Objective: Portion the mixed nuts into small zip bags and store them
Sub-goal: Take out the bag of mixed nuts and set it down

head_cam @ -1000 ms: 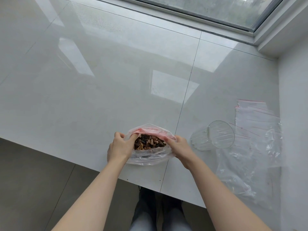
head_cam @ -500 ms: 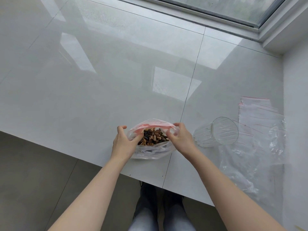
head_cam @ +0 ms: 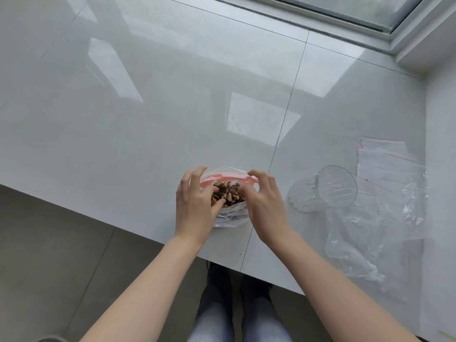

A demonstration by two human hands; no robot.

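A clear zip bag with a pink seal strip stands open near the counter's front edge, and mixed nuts show in its mouth. My left hand holds the bag's left side, thumb over the near lip by the nuts and fingers curled outside, the index finger lifted. Holding the right side is my right hand, its fingers arched over the pink rim. A flat stack of small empty zip bags lies to the right.
A clear ribbed glass lies on its side just right of the nut bag. Below it a crumpled clear plastic bag spreads out. A white wall bounds the glossy counter on the right, a window frame at the back.
Both hands have shifted up from the bag's sides toward its rim, fingers lifting and spreading. The bag's mouth has narrowed slightly. The glass and the empty bags lie as before.
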